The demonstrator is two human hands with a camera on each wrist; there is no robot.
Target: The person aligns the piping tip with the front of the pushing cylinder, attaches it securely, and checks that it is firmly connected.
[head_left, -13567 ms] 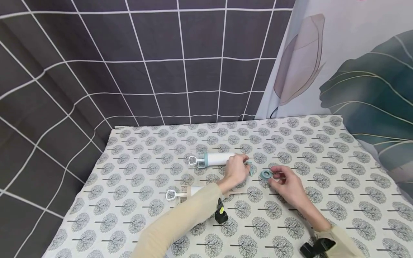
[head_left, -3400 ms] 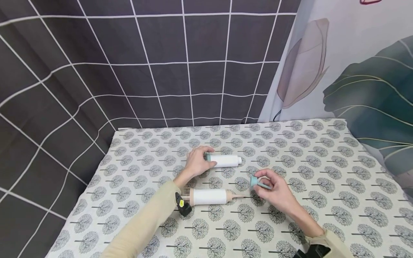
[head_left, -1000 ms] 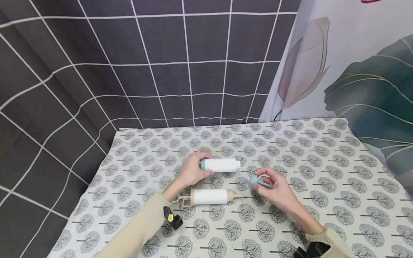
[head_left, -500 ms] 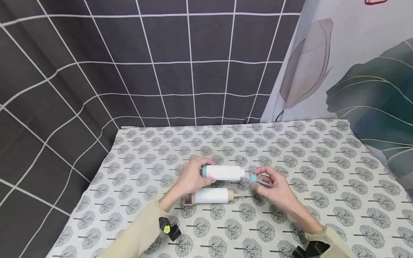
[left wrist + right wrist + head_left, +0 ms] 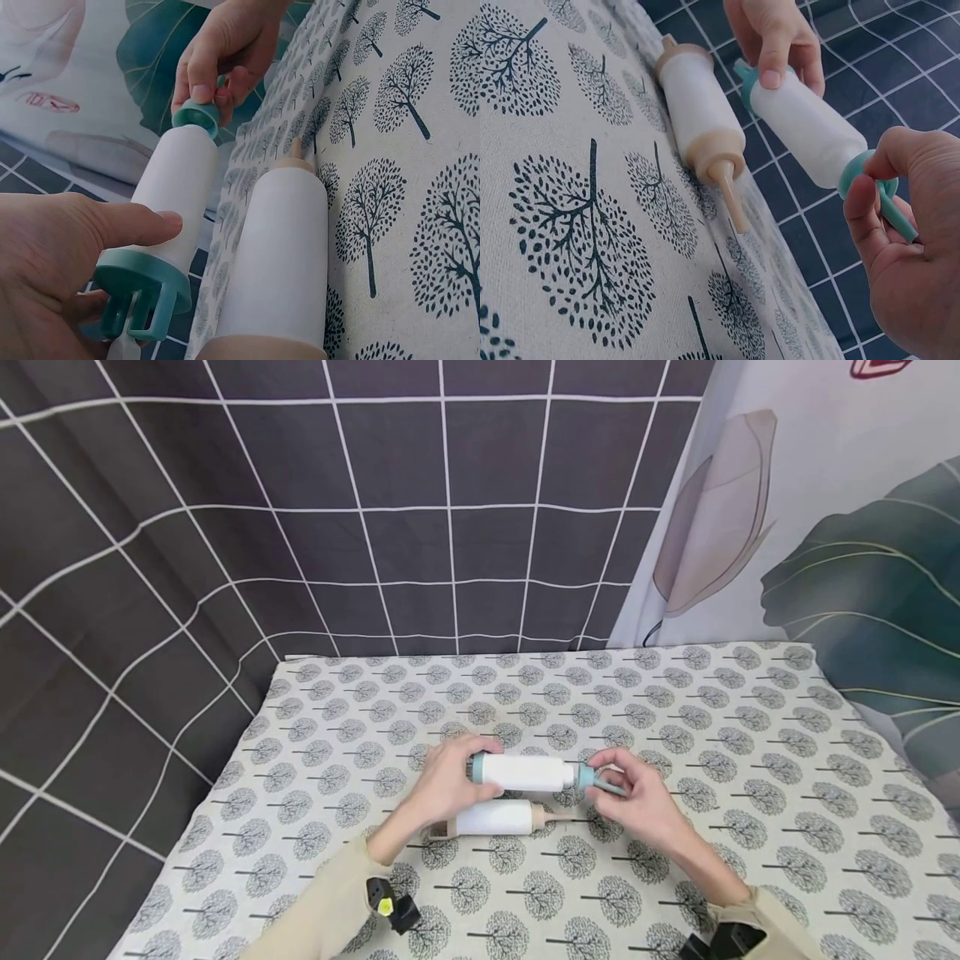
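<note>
My left hand (image 5: 453, 779) grips a white syringe-like tube (image 5: 525, 772) by its teal collar end, thumb along the barrel. The collar (image 5: 142, 281) has a teal frame and a clear plunger handle behind it. My right hand (image 5: 637, 789) pinches a teal nozzle cap (image 5: 587, 776), its thin spout pointing back toward the palm. The cap's wide mouth faces the tube's narrow neck and sits right at it; whether it is threaded on cannot be told. A second white tube (image 5: 705, 112) with beige ends and a beige spout (image 5: 731, 199) lies on the cloth just nearer to me.
A tree-print cloth (image 5: 675, 877) covers the table. Behind it hangs a dark curtain with white grid lines (image 5: 487, 543); a white leaf-print curtain (image 5: 750, 527) hangs at the right.
My left hand has brought the teal-collared tube toward me and right, from lying on the cloth to the cap. Earlier, the right hand held the cap apart from it; that hand has barely moved lately.
</note>
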